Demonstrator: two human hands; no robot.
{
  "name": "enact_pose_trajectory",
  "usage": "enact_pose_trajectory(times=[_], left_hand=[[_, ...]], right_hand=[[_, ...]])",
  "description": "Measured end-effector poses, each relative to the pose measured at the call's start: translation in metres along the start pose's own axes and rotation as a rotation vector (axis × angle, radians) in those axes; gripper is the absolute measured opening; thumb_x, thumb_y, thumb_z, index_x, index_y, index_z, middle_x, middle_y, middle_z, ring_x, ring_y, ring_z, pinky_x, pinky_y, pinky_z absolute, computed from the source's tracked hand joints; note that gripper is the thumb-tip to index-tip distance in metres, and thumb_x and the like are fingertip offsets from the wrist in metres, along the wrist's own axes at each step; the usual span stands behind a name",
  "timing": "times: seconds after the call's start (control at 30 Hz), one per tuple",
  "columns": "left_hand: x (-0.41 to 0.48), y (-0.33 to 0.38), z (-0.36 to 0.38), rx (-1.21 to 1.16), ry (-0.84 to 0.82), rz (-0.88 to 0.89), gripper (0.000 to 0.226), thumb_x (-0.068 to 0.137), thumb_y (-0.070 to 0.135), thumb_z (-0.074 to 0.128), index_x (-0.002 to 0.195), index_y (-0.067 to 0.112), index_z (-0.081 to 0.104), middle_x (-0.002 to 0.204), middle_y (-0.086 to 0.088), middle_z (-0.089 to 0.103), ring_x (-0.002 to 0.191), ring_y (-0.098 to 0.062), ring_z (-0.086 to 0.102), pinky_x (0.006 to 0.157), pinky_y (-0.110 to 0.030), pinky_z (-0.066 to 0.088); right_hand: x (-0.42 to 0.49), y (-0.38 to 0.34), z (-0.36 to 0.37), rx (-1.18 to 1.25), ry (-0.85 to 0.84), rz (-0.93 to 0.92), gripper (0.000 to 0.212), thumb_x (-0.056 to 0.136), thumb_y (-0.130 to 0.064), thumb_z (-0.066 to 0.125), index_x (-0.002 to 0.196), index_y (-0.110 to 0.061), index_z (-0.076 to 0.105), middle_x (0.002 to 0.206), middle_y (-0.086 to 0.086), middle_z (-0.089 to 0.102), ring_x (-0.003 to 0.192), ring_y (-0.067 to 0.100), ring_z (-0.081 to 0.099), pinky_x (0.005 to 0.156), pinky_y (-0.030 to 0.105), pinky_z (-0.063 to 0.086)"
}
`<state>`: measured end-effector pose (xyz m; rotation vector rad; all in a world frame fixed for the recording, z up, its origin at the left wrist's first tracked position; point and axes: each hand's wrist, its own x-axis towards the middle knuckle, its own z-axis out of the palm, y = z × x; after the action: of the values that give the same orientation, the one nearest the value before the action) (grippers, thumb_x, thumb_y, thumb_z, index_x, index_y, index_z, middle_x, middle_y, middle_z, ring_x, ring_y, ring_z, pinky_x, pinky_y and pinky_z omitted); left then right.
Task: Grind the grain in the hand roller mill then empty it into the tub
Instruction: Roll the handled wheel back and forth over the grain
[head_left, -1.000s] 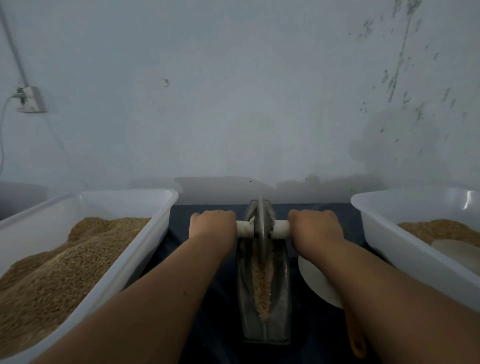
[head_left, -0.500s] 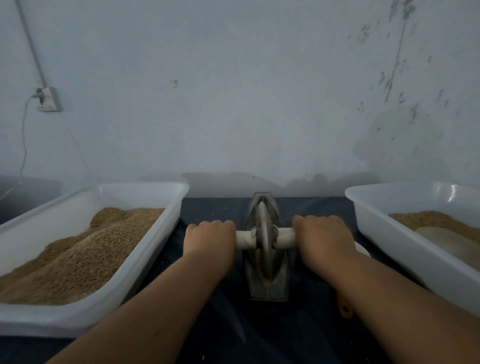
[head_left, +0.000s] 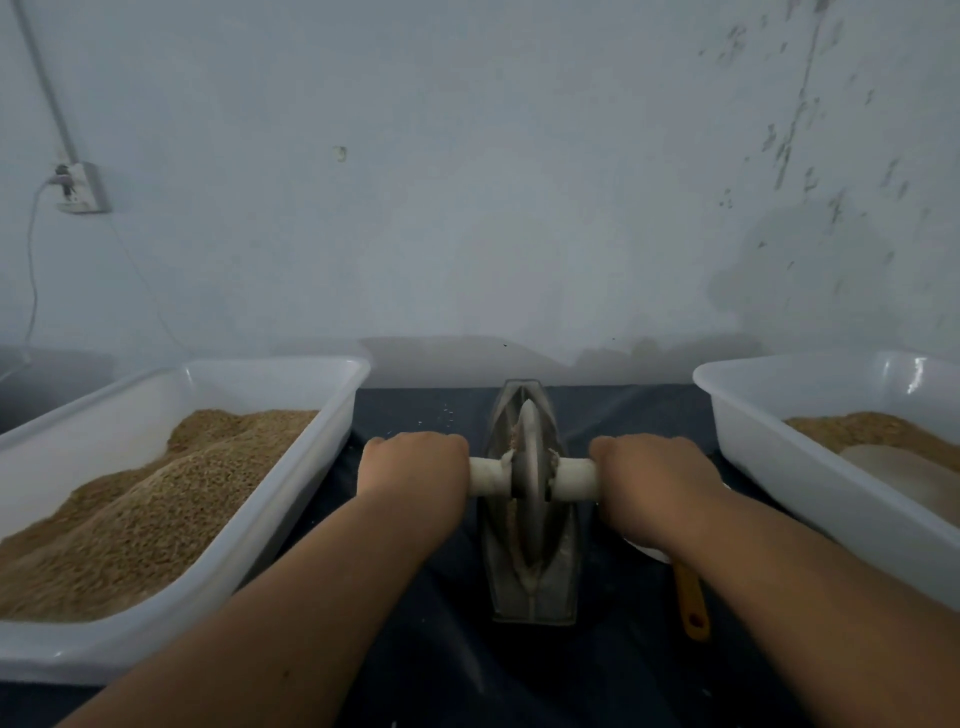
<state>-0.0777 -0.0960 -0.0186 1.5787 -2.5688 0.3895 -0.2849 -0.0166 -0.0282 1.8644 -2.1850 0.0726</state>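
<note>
- We count two white tubs (head_left: 270, 364) (head_left: 805, 493).
- We count one hand roller mill (head_left: 535, 571).
- We count two hands (head_left: 415, 462) (head_left: 649, 467).
- We see one orange-handled scoop (head_left: 691, 603) and one wall socket (head_left: 80, 187).

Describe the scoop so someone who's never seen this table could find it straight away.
Look at the dark table between the left tub and the right tub. Just right of the mill in the middle, the scoop lies partly under the right forearm. Its orange handle, pointing toward the person, is the only bright colour there.
</note>
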Motion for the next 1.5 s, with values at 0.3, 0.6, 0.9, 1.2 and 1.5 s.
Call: enact_pose_trajectory(times=[0.3, 0.6, 0.9, 1.2, 1.5], left_hand=[[0.064, 0.005, 0.013, -0.056, -0.094, -0.089, 0.024, 0.088, 0.015, 0.059, 0.11, 0.024, 0.054, 0.105, 0.001, 0.06, 0.099, -0.023, 0.057, 0.081, -0.037, 0.032], [0.041, 0.001, 0.014, -0.084, -0.036, -0.058, 0.018, 0.087, 0.016, 0.057, 0.1, 0.025, 0.048, 0.095, 0.002, 0.057, 0.086, -0.022, 0.052, 0.077, -0.037, 0.033], [-0.022, -0.006, 0.003, -0.083, 0.02, -0.009, 0.025, 0.085, 0.021, 0.061, 0.091, 0.025, 0.038, 0.076, 0.007, 0.04, 0.077, -0.018, 0.045, 0.075, -0.036, 0.033], [-0.034, -0.007, -0.007, -0.034, -0.053, 0.023, 0.023, 0.087, 0.022, 0.06, 0.093, 0.027, 0.038, 0.074, 0.008, 0.041, 0.077, -0.019, 0.048, 0.073, -0.036, 0.035], [0.034, 0.001, 0.004, -0.024, -0.104, -0.041, 0.022, 0.088, 0.018, 0.058, 0.109, 0.024, 0.056, 0.097, 0.002, 0.056, 0.099, -0.023, 0.057, 0.079, -0.038, 0.033]], right_hand=[[0.063, 0.003, 0.009, -0.051, 0.037, 0.06, 0.027, 0.085, -0.019, 0.063, 0.09, -0.026, 0.037, 0.087, -0.003, 0.055, 0.079, 0.023, 0.05, 0.077, 0.038, 0.031], [0.042, -0.003, 0.011, -0.087, 0.135, 0.038, 0.031, 0.083, -0.021, 0.064, 0.086, -0.025, 0.034, 0.069, -0.006, 0.037, 0.06, 0.02, 0.036, 0.072, 0.036, 0.028], [-0.015, -0.013, -0.002, -0.131, 0.232, -0.007, 0.029, 0.08, -0.022, 0.061, 0.084, -0.027, 0.033, 0.076, -0.006, 0.049, 0.064, 0.021, 0.045, 0.068, 0.036, 0.028], [-0.032, -0.01, -0.002, -0.152, 0.171, 0.003, 0.024, 0.081, -0.03, 0.061, 0.081, -0.03, 0.036, 0.063, -0.007, 0.035, 0.05, 0.011, 0.027, 0.059, 0.033, 0.018], [0.04, 0.005, 0.002, -0.01, -0.094, 0.021, 0.024, 0.079, -0.029, 0.067, 0.085, -0.032, 0.044, 0.075, -0.007, 0.047, 0.068, 0.018, 0.05, 0.059, 0.031, 0.034]])
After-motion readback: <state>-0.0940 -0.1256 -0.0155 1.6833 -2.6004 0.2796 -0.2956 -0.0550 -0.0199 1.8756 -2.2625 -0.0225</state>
